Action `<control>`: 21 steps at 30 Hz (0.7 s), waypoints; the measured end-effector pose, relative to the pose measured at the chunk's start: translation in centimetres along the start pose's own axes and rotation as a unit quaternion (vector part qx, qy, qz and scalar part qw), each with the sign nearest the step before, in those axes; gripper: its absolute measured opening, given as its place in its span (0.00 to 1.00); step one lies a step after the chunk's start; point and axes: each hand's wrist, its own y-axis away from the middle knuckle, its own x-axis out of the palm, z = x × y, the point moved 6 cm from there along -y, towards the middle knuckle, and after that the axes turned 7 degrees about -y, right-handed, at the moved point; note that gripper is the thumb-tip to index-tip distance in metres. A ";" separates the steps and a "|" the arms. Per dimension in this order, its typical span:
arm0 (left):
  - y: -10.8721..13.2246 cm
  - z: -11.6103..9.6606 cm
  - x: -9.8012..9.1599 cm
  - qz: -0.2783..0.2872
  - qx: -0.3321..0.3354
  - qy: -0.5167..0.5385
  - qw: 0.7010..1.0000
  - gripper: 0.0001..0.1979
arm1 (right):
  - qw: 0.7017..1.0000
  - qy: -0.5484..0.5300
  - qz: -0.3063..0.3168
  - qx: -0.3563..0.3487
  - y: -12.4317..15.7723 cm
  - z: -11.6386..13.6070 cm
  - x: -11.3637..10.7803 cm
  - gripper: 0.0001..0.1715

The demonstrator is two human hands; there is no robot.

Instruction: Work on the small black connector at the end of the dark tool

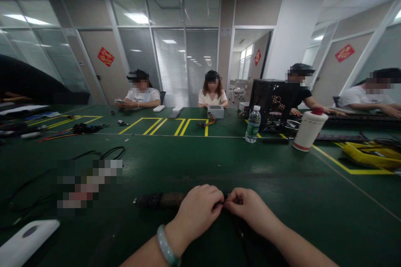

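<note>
A dark cylindrical tool (159, 200), which looks like an electric screwdriver, lies on the green table with its small metal tip to the left. My left hand (202, 204) rests across the tool's right part and hides it, fingers curled to a pinch. Just to the right, my right hand (246, 206) is closed too, thumb and fingertips pressed together. The fingertips of both hands meet, and whatever is between them is too small and hidden to make out. A dark cable (240, 229) runs toward me below the right hand. A pale bangle (166, 246) circles my left wrist.
Left of the hands are a blurred-out patch (87, 185), looped black cable (114, 150) and a white device (29, 240). A water bottle (253, 125), white flask (310, 129), black computer case (266, 104) and yellow tray (369, 155) stand farther right. Several people sit across the table (175, 158).
</note>
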 end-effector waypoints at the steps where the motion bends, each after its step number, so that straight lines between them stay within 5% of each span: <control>1: 0.0 0.0 0.0 0.000 0.003 -0.001 1.000 0.03 | 1.000 -0.009 -0.004 0.002 0.0 -0.1 0.0 0.06; 12: 0.4 1.3 -0.4 0.012 0.019 0.027 0.999 0.07 | 0.999 -0.046 0.008 -0.024 0.2 0.6 0.7 0.04; 21: 0.9 1.7 -0.3 0.019 -0.028 0.032 0.999 0.12 | 0.999 0.015 0.000 -0.047 0.4 1.7 0.4 0.04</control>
